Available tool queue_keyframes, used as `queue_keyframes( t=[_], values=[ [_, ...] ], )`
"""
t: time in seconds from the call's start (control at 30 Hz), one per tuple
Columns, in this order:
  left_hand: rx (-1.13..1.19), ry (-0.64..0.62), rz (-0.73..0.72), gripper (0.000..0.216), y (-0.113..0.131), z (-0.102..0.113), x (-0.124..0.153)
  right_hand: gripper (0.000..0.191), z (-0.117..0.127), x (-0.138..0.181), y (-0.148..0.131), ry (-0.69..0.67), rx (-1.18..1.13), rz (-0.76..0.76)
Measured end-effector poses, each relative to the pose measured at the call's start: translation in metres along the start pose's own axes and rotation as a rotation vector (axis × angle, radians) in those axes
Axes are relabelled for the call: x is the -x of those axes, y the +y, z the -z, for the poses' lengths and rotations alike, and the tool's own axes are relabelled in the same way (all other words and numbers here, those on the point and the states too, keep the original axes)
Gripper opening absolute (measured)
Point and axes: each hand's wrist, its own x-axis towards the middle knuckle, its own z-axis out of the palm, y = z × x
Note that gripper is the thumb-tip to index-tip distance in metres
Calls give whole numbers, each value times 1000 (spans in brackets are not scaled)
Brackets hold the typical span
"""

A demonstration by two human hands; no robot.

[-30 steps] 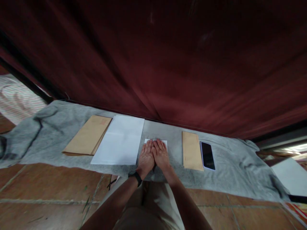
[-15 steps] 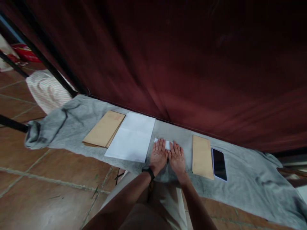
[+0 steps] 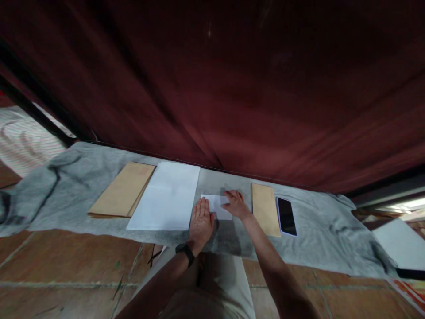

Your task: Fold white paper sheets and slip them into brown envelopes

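A small folded white sheet of paper [image 3: 216, 207] lies in front of me on a grey cloth [image 3: 226, 237]. My left hand [image 3: 201, 223], a black band on its wrist, rests flat on the left end of that paper, its fingers stretched out and holding nothing. At the far right corner of the paper, my right hand [image 3: 236, 205] has its fingers bent, with the thumb on the paper and the fingers curled round the corner. Just left of my left hand lies a stack of larger white sheets [image 3: 166, 197].
Brown envelopes [image 3: 122, 189] are stacked at the far left. To the right lie another brown envelope [image 3: 265, 210] and a phone [image 3: 286, 216] with a dark screen. Behind the narrow cloth-covered surface hangs a dark red curtain [image 3: 212, 110]. Tiled floor [image 3: 83, 257] shows below.
My right hand has gone from lying flat to bent fingers at the paper's right end. More of the folded paper shows. My left hand stays flat, and the view has shifted rightward.
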Motion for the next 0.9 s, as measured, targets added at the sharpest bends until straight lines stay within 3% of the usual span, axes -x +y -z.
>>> queue_keyframes(
  t=[0.1, 0.27, 0.37, 0.47, 0.53, 0.6, 0.77, 0.9],
  values=[
    [0, -8, -50, 60, -7, 1, -9, 47, 16, -18, 0, -47, 8, -22],
    [-24, -74, -144, 66, -15, 22, -50, 12, 40, -30, -7, -69, -31, 9],
    [-26, -147, -277, 55, -10, 53, -82, 18, 66, -19, -11, -24, -78, 34],
    [-29, -163, -384, 34, -2, 86, -98, 27, 89, 10, -12, 90, -104, 43],
    [-26, -124, -467, 32, 1, 98, -91, 28, 91, 39, -12, 232, -122, 116],
    [-10, -113, -534, 37, 1, 97, -70, 30, 78, 71, -12, 285, -106, 149],
    [19, -222, -568, 39, -5, 58, -3, 36, 18, 134, -12, 163, -95, 180],
    [45, -278, -489, 43, -7, 47, 21, 50, -6, 150, -12, 117, -189, 87]
  ],
)
